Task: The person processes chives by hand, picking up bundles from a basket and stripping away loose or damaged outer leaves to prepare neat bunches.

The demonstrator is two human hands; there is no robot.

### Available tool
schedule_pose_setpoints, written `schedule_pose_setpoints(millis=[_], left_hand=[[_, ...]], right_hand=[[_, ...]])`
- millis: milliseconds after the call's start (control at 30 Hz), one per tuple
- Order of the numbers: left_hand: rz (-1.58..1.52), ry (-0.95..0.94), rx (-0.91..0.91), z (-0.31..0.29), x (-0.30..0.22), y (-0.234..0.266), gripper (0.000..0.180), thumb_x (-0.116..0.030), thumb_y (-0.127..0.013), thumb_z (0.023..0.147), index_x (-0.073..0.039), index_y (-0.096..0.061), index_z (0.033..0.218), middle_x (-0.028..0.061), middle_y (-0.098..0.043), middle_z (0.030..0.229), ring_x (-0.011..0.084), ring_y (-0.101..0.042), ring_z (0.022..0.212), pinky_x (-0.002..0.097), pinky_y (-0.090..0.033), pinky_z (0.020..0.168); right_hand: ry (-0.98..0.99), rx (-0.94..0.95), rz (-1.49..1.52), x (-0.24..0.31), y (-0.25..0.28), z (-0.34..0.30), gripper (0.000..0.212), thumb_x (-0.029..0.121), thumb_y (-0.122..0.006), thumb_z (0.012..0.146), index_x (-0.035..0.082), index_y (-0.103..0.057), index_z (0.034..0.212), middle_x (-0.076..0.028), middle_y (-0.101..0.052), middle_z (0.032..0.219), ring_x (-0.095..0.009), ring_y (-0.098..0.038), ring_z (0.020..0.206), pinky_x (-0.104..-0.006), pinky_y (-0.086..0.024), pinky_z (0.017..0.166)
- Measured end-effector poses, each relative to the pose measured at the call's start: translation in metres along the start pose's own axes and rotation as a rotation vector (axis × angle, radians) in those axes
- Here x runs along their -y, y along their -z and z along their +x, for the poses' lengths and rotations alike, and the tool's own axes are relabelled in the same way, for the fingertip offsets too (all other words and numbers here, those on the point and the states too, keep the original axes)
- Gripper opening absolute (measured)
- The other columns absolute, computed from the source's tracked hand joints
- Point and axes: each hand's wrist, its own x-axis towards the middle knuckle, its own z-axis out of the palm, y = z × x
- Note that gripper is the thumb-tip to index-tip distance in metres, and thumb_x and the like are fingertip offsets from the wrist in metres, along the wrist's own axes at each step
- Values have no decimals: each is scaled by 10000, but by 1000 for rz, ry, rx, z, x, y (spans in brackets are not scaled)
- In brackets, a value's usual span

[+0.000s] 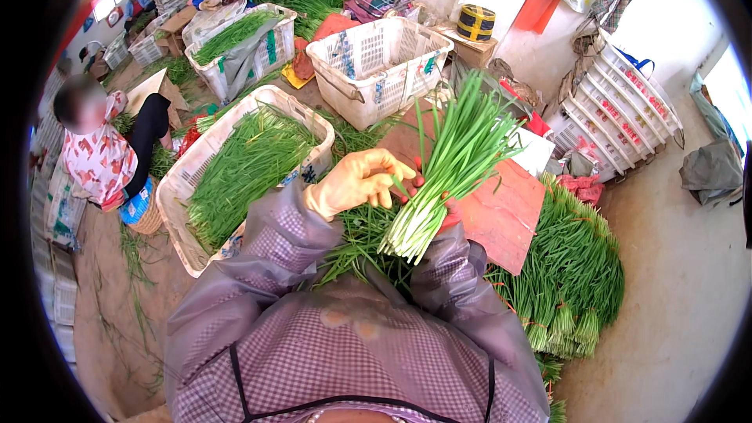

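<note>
My right hand (452, 215) is wrapped round a loose bunch of garlic chives (464, 158), mostly hidden behind the stems. The green tips slant up and to the right, and the pale stem ends point down toward me. Just left of the bunch is my left hand (354, 182) in a yellow rubber glove, its fingers curled and pinching a short green chive blade (402, 186). Under both hands, more loose chives (360, 235) lie near my lap. A reddish board (505, 215) lies beneath and to the right of the bunch.
At left stands a white crate (168, 211) of loose chives; another white crate (337, 63) stands ahead. Tied chive bundles (572, 266) are stacked at right. Stacked white baskets (619, 110) lean by the wall. A seated person (98, 149) is at far left, with others farther back.
</note>
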Motion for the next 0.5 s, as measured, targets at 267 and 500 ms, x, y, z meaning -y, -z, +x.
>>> schedule_pose_setpoints(millis=[267,500], left_hand=[[-510,-12,118,-27,40,-21,249,-258,-602,922,-46,-505,1009,85,-630,889,178,-646,779,278,-531,672],[-655,92,107,-59,45,-12,269,-255,-651,889,-53,-516,1003,57,-609,815,157,-615,691,265,-487,585]], right_hand=[[36,94,17,22,9,12,837,224,-672,817,54,-182,1474,-90,-543,1142,-273,-564,1039,-460,-441,968],[150,63,-105,66,-2,19,874,249,-712,793,33,-194,1463,-32,-512,1056,-198,-516,954,-386,-410,929]])
